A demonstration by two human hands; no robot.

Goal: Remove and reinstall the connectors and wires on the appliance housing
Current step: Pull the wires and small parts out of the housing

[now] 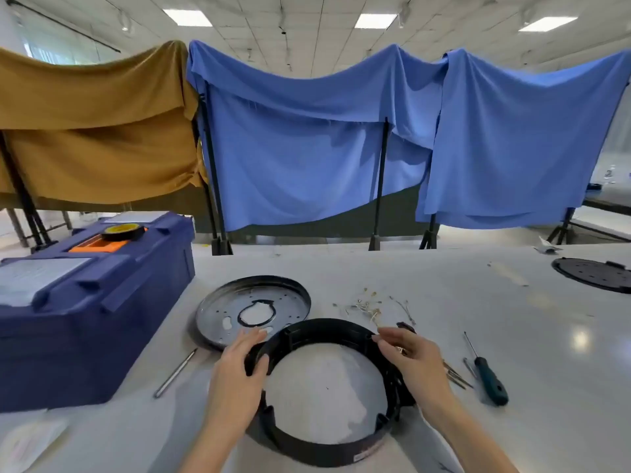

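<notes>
A black ring (324,447) lies flat on a white table (444,288), close to the person. It is the shell of the machine, open in the middle, so the table shows through it.

The left hand (239,370) holds the ring's left side, with the thumb hooked over the rim. The right hand (411,358) is at the right side, and its bent fingers (384,336) touch the rim. It may be pinching something small there, but I cannot tell.

A round metal plate (218,312) with a hole in the middle lies just behind the ring, on the left. Some thin wires (368,307) and tiny bits lie loose behind the ring, on the right. A screwdriver (491,380) with a green handle lies to the right of the ring. A thin metal rod (176,372) lies to the left of it.

A big blue box (92,302) sits on the left of the table, with a roll of tape (123,231) on top. A black round lid (594,274) lies far off to the right.

Behind the table, a brown cloth (92,114) and blue cloths (307,148) hang over black stands. The ceiling is white with bright square lights (187,18).
</notes>
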